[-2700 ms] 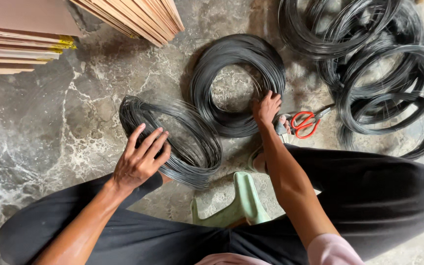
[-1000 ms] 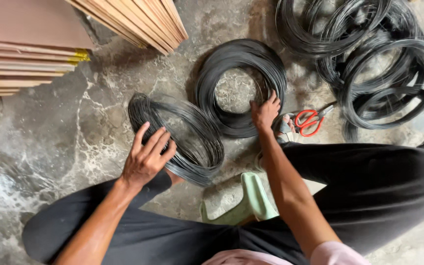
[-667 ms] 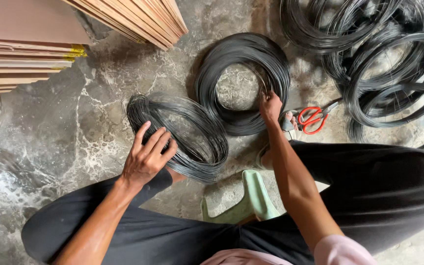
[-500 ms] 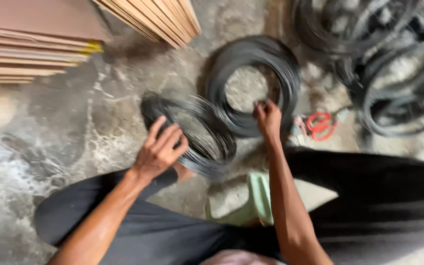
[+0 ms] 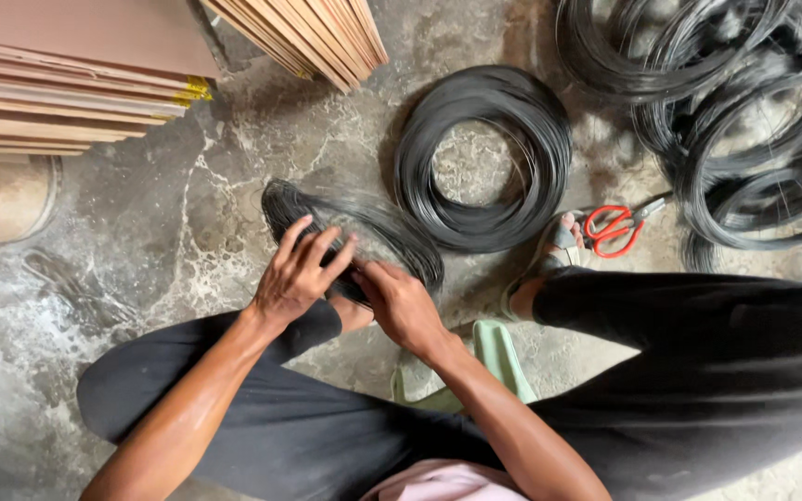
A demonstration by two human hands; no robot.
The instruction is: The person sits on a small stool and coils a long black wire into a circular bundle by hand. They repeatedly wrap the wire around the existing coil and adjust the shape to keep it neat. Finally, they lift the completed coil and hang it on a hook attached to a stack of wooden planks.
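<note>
A small coil of thin black wire [image 5: 392, 232] is tilted up off the concrete floor in front of my knees. My left hand [image 5: 299, 274] grips its near rim with fingers spread over the strands. My right hand [image 5: 401, 301] holds the same near rim just to the right, touching the left hand. A second, flat coil of black wire [image 5: 485, 158] lies on the floor just beyond. Red-handled scissors [image 5: 616, 228] lie to the right of it, by my foot.
A tangle of larger black wire coils [image 5: 744, 121] fills the far right. Stacked wooden boards [image 5: 67, 83] sit at the far left, more boards [image 5: 308, 37] at the top middle. A green low stool [image 5: 494, 362] is under me.
My right hand left the flat coil and came across to the small coil. Both hands now grip the small coil, which has been lifted and tilted on edge.
</note>
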